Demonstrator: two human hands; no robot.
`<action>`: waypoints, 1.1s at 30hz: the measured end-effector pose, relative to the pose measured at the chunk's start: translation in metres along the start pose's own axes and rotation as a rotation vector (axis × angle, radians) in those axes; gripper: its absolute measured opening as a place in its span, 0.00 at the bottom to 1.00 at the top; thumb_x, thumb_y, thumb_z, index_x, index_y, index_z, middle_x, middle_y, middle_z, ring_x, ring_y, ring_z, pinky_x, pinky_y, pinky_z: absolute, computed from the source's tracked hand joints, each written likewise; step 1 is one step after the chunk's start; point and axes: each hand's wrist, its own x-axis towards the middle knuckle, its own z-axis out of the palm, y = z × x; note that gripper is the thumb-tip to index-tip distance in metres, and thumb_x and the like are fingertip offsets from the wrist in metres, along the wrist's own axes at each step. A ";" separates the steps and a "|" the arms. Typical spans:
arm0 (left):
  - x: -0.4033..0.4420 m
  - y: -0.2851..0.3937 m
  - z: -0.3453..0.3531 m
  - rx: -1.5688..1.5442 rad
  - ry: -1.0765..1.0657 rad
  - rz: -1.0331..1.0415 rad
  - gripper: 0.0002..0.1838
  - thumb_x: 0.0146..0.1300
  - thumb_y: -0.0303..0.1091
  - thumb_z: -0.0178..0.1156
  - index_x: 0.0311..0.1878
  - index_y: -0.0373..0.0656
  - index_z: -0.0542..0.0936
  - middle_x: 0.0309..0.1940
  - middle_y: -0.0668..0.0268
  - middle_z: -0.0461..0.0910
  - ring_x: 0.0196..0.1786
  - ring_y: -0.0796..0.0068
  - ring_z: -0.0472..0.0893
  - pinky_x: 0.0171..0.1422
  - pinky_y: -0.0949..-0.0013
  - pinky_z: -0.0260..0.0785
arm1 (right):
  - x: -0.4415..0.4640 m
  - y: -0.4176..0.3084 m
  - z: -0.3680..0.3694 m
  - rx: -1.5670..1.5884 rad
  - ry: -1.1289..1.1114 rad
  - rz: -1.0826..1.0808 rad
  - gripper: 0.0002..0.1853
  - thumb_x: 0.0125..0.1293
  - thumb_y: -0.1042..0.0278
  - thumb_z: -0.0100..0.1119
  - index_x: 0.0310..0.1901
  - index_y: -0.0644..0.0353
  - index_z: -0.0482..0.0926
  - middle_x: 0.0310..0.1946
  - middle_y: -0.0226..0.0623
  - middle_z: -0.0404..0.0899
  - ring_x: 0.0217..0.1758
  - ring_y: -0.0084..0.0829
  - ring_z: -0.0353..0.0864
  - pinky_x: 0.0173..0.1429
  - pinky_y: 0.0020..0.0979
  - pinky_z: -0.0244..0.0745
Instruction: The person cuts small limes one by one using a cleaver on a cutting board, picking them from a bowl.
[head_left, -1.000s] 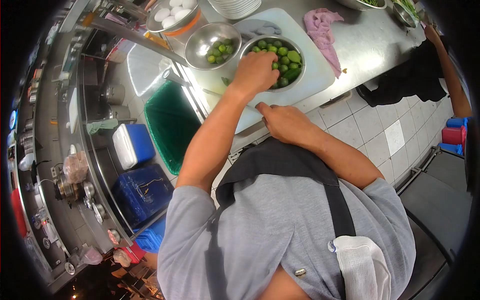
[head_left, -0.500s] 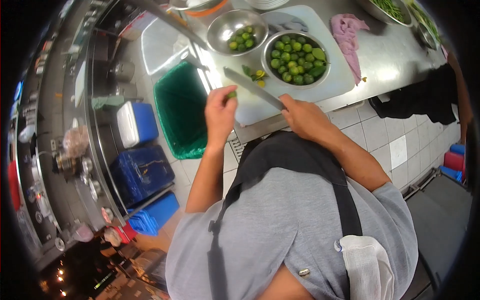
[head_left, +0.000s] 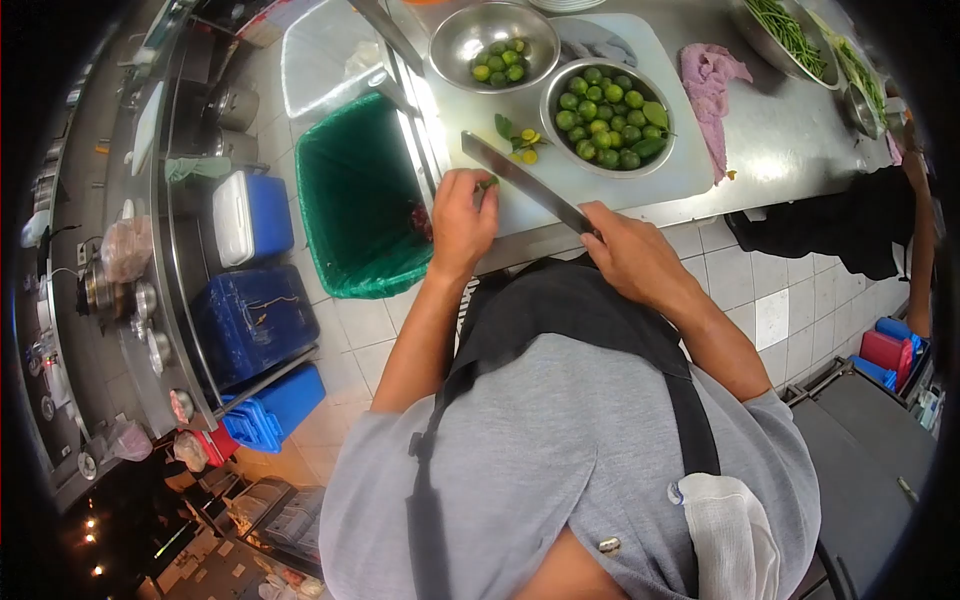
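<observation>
The left hand (head_left: 462,222) is pinching a small lime (head_left: 489,183), near the corner of the cutting board (head_left: 681,176). The right hand (head_left: 635,255) is clenching the knife (head_left: 528,187), its blade angling above the board. Yellow-green scraps (head_left: 526,146) are lying beside the blade. More limes are filling one steel bowl (head_left: 610,174) and resting inside a second bowl (head_left: 455,47) adjacent

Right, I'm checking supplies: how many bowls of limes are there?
2. The fuller steel bowl sits on the cutting board, left of the pink cloth; the emptier steel bowl is farther left. Bowls outside the view can't be counted.
</observation>
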 end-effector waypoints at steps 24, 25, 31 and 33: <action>0.029 -0.002 -0.026 -0.183 0.236 -0.131 0.10 0.62 0.28 0.73 0.45 0.39 0.84 0.37 0.62 0.82 0.39 0.69 0.81 0.45 0.65 0.75 | 0.027 0.001 0.011 -0.036 0.014 0.000 0.11 0.77 0.67 0.56 0.54 0.63 0.69 0.37 0.58 0.85 0.43 0.65 0.85 0.49 0.62 0.76; 0.050 0.005 -0.035 -0.189 0.301 -0.151 0.11 0.62 0.28 0.73 0.45 0.39 0.84 0.37 0.64 0.82 0.38 0.73 0.80 0.45 0.68 0.74 | 0.024 0.002 0.012 -0.014 0.020 0.011 0.11 0.77 0.67 0.55 0.53 0.63 0.69 0.37 0.58 0.85 0.43 0.65 0.85 0.49 0.62 0.76; 0.170 0.025 -0.020 0.009 0.126 0.118 0.14 0.62 0.31 0.73 0.48 0.37 0.85 0.41 0.56 0.85 0.43 0.56 0.84 0.52 0.57 0.77 | 0.030 0.001 0.014 -0.043 -0.015 -0.040 0.10 0.76 0.69 0.52 0.53 0.63 0.70 0.37 0.59 0.85 0.42 0.65 0.85 0.48 0.61 0.78; 0.183 0.035 -0.004 0.086 0.027 0.224 0.14 0.63 0.33 0.73 0.49 0.38 0.86 0.42 0.55 0.86 0.44 0.54 0.85 0.52 0.56 0.77 | 0.027 -0.001 0.016 -0.078 0.005 -0.058 0.10 0.75 0.71 0.51 0.53 0.63 0.70 0.37 0.59 0.85 0.42 0.64 0.86 0.47 0.60 0.79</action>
